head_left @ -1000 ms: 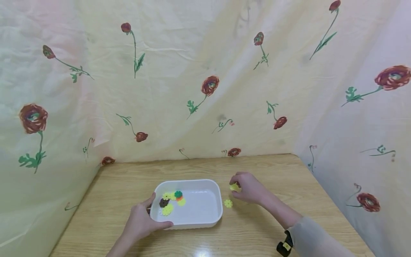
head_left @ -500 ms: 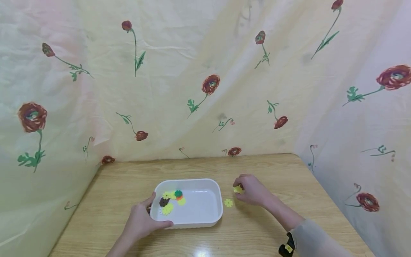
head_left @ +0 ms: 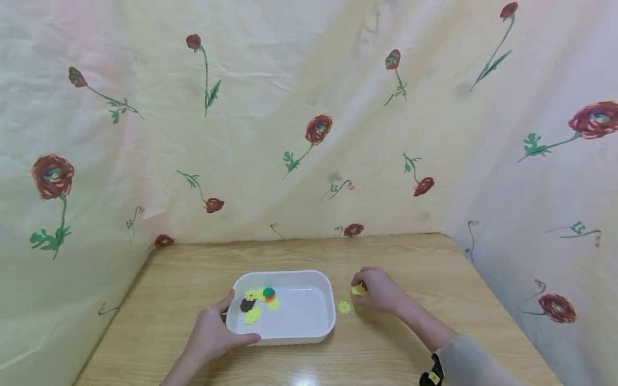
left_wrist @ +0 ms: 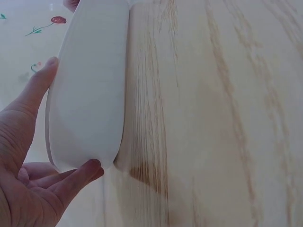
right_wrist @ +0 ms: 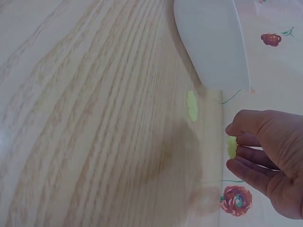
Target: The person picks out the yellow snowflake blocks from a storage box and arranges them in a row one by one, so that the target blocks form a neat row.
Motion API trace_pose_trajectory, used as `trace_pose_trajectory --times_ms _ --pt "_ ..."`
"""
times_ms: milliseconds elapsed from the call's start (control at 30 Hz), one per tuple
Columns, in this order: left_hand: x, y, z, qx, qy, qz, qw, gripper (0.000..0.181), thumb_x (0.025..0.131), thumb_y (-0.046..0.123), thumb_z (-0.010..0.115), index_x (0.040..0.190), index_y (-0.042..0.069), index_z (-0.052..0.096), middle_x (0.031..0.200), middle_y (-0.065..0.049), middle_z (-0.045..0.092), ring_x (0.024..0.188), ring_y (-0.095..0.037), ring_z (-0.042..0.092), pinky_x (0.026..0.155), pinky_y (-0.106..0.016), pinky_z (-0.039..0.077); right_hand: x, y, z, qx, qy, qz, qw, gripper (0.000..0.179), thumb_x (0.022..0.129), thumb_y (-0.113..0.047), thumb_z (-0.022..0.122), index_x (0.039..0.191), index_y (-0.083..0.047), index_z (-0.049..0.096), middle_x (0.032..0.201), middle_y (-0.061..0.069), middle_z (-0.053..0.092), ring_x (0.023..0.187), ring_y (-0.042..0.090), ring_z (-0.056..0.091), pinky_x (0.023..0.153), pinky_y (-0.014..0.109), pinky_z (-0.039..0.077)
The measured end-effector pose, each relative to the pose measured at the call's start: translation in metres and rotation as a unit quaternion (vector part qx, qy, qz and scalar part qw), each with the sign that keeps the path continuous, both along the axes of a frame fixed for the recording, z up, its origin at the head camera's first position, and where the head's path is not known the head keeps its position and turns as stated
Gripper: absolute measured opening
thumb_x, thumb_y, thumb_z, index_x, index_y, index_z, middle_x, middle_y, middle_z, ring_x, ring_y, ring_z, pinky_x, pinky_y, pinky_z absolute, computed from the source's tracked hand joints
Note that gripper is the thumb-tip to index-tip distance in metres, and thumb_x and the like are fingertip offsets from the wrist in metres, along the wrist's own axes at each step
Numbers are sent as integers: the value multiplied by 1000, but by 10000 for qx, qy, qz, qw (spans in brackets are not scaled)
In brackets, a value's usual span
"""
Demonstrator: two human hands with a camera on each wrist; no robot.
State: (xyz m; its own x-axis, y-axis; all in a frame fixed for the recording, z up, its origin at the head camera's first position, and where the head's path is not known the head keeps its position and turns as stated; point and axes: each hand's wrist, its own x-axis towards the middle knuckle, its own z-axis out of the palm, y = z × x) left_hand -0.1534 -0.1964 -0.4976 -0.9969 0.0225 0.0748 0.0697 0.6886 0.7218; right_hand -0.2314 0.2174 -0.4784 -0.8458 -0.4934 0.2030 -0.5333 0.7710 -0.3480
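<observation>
Beside tray [head_left: 304, 313], held flower [head_left: 358, 290] farther right

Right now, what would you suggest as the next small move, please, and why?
The right hand should probably carry its pinched yellow flower piece over the white tray: similar pieces lie inside, and the left hand grips the tray.

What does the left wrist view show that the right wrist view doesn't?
Only the left wrist view: the left hand gripping the white tray. Only the right wrist view: a yellow flower piece pinched in the right hand, and another yellow piece lying on the table. Both: the tray's outer wall, table, floral cloth and, apparently, the right hand, just a sliver at the left wrist view's top.
</observation>
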Motion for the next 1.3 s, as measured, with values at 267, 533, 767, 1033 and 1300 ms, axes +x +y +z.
trace_pose_trajectory --times_ms 267,533,767,1033,1300 --pt "-3 3 2 18 -4 5 10000 130 52 52 106 152 -9 49 146 -27 63 103 -20 74 82 -25 60 1 2 -2 78 -197 -116 9997 19 78 -3 82 97 -2 79 85 2 70 75 10 59 66 21 52" --pt "-3 2 5 64 35 13 10000 129 52 49 106 152 -10 48 147 -27 63 105 -22 73 83 -25 60 -1 4 -9 48 -43 -93 9999 19 75 -1 82 94 -4 79 79 0 67 72 7 56 65 21 50" --pt "1 1 1 -26 -168 25 9999 129 53 50 106 152 -10 48 147 -27 62 108 -21 72 85 -26 59 8 3 -20 1 -137 -5 9999 18 73 -2 81 91 -5 78 78 -2 66 70 7 55 63 20 48" --pt "-2 0 3 -123 -28 30 9999 129 52 50 106 150 -11 50 146 -28 63 105 -21 72 83 -25 58 7 1 -25 -32 -221 -7 9997 17 74 -2 81 90 -7 77 77 -4 64 70 4 52 62 19 46" --pt "-3 0 2 -171 -94 -9 9998 130 52 53 105 151 -11 48 145 -27 64 104 -19 72 83 -26 58 9 2 -29 -47 -143 108 9998 16 73 -2 81 88 -7 77 77 -3 65 69 1 51 62 19 48"
